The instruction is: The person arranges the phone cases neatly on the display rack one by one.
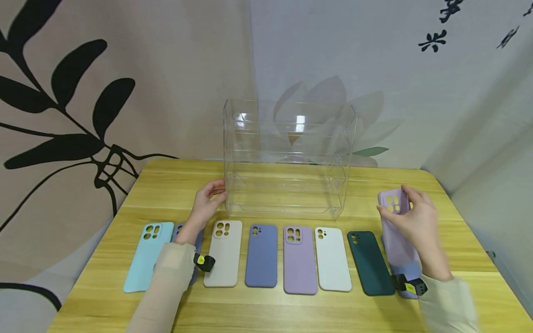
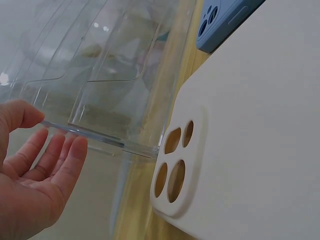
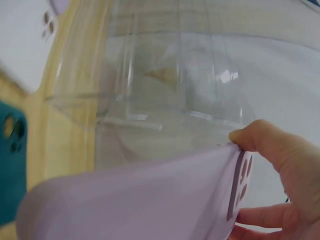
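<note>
My right hand (image 1: 416, 219) pinches a light purple phone case (image 1: 397, 236) by its camera end, thumb on one edge and fingers on the other. The case is tilted, raised over a blue phone case (image 1: 410, 270) at the right. In the right wrist view the purple case (image 3: 135, 200) reaches across the front of a clear tiered display rack (image 3: 150, 100). My left hand (image 1: 207, 203) is at the rack's left side; in the left wrist view its thumb and fingertips (image 2: 77, 145) hold the edge of the clear side panel (image 2: 100, 136).
Along the table (image 1: 233, 314) lies a row of phone cases: light blue (image 1: 145, 259), one partly under the left wrist, cream (image 1: 226, 259), blue (image 1: 261, 259), purple (image 1: 300, 266), white (image 1: 334, 263) and dark green (image 1: 370, 266). A patterned curtain (image 1: 187, 83) hangs behind.
</note>
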A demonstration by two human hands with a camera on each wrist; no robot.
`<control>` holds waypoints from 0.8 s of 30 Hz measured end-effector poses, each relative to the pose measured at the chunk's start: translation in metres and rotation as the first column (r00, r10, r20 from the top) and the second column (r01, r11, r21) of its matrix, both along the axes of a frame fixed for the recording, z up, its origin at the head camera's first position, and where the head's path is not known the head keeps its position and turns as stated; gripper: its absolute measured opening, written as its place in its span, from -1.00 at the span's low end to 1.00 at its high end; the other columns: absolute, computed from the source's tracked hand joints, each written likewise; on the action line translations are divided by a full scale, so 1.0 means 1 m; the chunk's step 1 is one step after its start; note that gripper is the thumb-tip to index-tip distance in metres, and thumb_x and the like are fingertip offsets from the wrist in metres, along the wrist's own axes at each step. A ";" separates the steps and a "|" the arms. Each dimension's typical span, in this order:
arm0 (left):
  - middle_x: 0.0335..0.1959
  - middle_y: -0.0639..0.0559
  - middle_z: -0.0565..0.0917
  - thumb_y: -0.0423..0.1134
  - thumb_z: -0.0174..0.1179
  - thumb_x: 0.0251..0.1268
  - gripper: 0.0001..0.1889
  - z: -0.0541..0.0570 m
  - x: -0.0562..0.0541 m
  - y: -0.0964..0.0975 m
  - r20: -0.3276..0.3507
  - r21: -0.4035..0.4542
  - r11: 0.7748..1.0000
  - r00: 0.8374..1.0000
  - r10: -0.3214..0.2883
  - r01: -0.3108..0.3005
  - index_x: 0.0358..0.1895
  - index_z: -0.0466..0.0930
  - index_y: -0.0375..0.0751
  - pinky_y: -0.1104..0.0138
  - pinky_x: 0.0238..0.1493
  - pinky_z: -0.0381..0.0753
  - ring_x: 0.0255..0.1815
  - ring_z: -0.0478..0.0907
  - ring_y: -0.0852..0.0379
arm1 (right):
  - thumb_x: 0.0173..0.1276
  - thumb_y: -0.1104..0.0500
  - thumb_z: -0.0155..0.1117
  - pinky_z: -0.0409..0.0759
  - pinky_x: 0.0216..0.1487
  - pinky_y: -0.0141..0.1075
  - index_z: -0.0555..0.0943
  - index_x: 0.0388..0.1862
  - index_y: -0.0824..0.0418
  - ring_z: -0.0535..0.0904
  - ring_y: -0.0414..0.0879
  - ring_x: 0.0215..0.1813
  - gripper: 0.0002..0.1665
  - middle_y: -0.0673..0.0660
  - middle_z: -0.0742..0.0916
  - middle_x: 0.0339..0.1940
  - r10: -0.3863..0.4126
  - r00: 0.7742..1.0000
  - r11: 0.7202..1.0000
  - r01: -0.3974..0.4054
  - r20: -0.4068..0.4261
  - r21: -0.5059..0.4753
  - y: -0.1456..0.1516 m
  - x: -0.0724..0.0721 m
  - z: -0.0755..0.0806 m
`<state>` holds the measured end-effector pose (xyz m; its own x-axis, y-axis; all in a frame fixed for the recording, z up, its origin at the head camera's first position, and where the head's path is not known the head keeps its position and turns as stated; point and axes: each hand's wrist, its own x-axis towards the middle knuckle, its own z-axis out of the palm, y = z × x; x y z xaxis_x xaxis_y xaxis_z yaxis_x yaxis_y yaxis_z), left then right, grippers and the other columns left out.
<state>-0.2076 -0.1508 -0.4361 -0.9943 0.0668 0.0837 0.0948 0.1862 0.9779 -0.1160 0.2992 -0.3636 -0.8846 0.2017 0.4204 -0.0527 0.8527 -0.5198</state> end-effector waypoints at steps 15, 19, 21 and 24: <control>0.15 -0.32 0.41 -0.50 0.04 0.30 -0.64 -0.004 -0.001 -0.001 0.013 0.002 1.000 1.000 0.006 -0.006 0.16 0.36 -0.49 0.59 -0.14 0.43 0.13 0.38 -0.15 | -0.14 0.20 0.52 0.34 -0.36 -0.44 0.47 0.12 0.51 0.49 0.20 -0.15 -0.19 0.42 0.56 -0.02 0.134 0.978 0.989 -0.143 -0.162 -0.042 -0.061 -0.026 0.017; 0.15 -0.34 0.41 -0.50 0.04 0.30 -0.64 -0.004 -0.001 -0.001 0.009 0.008 1.000 1.000 0.004 -0.004 0.16 0.35 -0.51 0.59 -0.14 0.44 0.13 0.38 -0.15 | -0.18 0.21 0.55 0.37 -0.37 -0.47 0.50 0.09 0.48 0.49 0.17 -0.15 -0.20 0.39 0.57 -0.04 0.173 0.961 0.981 -0.188 -0.215 -0.050 -0.076 -0.036 0.017; 0.15 -0.34 0.41 -0.51 0.04 0.29 -0.63 -0.004 -0.001 -0.001 0.011 0.015 1.000 1.000 0.003 -0.003 0.16 0.36 -0.51 0.59 -0.15 0.45 0.12 0.38 -0.15 | -0.20 0.21 0.56 0.39 -0.36 -0.38 0.50 0.08 0.47 0.48 0.17 -0.14 -0.20 0.39 0.57 -0.05 0.195 0.952 0.975 -0.214 -0.237 -0.056 -0.084 -0.041 0.018; 0.16 -0.33 0.41 -0.51 0.04 0.29 -0.63 -0.004 -0.002 -0.001 0.019 0.024 1.000 1.000 0.001 -0.002 0.16 0.36 -0.51 0.58 -0.16 0.46 0.12 0.38 -0.13 | -0.20 0.19 0.56 0.39 -0.35 -0.27 0.49 0.07 0.47 0.45 0.16 -0.13 -0.20 0.39 0.55 -0.06 0.226 0.940 0.964 -0.253 -0.254 -0.080 -0.099 -0.047 0.020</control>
